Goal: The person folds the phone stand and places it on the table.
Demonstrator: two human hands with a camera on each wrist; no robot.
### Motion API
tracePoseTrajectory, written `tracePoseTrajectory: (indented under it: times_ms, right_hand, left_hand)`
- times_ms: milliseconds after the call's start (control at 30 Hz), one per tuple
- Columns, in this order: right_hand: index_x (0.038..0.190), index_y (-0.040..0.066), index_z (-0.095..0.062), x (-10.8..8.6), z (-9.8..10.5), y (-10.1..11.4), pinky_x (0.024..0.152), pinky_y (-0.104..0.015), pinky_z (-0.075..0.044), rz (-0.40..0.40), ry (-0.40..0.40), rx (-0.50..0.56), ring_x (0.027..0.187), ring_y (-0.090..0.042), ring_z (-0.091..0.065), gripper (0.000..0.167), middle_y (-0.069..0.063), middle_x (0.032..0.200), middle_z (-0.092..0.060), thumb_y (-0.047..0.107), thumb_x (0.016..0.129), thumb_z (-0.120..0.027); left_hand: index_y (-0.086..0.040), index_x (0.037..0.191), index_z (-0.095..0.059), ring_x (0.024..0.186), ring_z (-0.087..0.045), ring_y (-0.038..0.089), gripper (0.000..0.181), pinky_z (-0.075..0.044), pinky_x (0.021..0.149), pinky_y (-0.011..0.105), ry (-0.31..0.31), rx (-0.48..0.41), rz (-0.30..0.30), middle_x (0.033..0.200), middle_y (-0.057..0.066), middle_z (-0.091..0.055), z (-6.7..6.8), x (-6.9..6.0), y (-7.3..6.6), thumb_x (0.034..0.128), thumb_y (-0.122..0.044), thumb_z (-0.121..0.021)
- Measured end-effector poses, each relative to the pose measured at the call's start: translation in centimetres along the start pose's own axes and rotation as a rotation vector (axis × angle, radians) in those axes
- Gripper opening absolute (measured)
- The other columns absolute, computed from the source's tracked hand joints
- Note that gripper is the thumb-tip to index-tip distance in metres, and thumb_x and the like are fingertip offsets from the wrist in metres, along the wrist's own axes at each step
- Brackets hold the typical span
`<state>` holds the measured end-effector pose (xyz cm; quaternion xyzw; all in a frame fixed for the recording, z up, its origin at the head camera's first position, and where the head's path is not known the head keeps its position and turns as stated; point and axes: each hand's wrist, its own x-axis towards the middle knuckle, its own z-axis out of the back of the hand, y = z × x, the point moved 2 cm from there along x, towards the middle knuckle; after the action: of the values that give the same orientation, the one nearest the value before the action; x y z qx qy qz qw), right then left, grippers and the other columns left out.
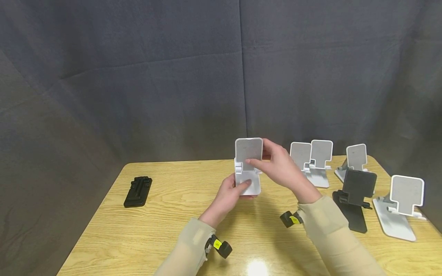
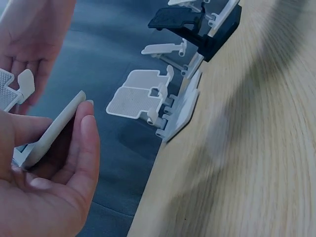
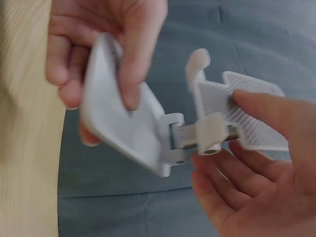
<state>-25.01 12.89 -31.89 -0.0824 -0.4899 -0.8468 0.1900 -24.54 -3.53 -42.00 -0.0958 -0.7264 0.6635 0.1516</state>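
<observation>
A white folding phone stand [image 1: 249, 146] with a grey pad is held up above the middle of the table. My left hand [image 1: 226, 193] grips its base plate [image 3: 123, 116], thumb on the top face and fingers behind. At the upper plate, my right hand [image 1: 281, 165] pinches the padded face [image 3: 259, 121] between thumb and fingers. Seen in the right wrist view, the stand is partly unfolded at its hinge [image 3: 175, 136], with the two plates at an angle. In the left wrist view my left hand hides part of the base.
A folded black phone stand [image 1: 138, 191] lies on the wooden table [image 1: 165, 230] at the left. Several opened stands stand at the right, among them a black one [image 1: 360, 187] and a white one [image 1: 406, 195]. Grey cloth [image 1: 172, 76] hangs behind the table.
</observation>
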Motion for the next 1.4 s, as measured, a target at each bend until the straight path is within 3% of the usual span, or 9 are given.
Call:
tracePoseTrajectory:
  times_ms: [200, 867, 1400]
  right_hand:
    - [0.128, 0.004, -0.061, 0.0, -0.2, -0.4, 0.096, -0.048, -0.053, 0.034, 0.037, -0.027, 0.11, -0.031, -0.066, 0.045, -0.011, 0.116, -0.07, 0.012, 0.088, -0.081]
    - [0.125, 0.005, -0.064, 0.1, -0.2, -0.8, 0.095, -0.051, -0.054, 0.034, 0.023, -0.026, 0.11, -0.031, -0.067, 0.04, -0.011, 0.116, -0.071, 0.01, 0.089, -0.08]
    - [0.106, 0.005, -0.071, 0.6, -0.7, -1.2, 0.077, -0.047, -0.058, 0.109, -0.157, -0.1, 0.089, -0.029, -0.073, 0.024, -0.008, 0.099, -0.075, 0.004, 0.084, -0.082]
  left_hand:
    - [0.011, 0.134, -0.05, 0.093, -0.071, 0.03, 0.034, -0.061, 0.082, 0.039, 0.008, -0.009, -0.017, 0.114, 0.022, -0.066, -0.2, -0.1, -0.5, 0.1043, -0.006, -0.054]
    - [0.011, 0.135, -0.05, 0.092, -0.071, 0.03, 0.035, -0.061, 0.081, 0.038, 0.007, -0.003, -0.006, 0.114, 0.021, -0.067, -0.6, -0.2, -0.6, 0.1044, -0.006, -0.053]
    - [0.01, 0.137, -0.049, 0.096, -0.07, 0.031, 0.038, -0.061, 0.081, 0.038, 0.026, -0.013, -0.018, 0.115, 0.019, -0.065, -1.1, -0.5, -0.5, 0.1036, -0.007, -0.056]
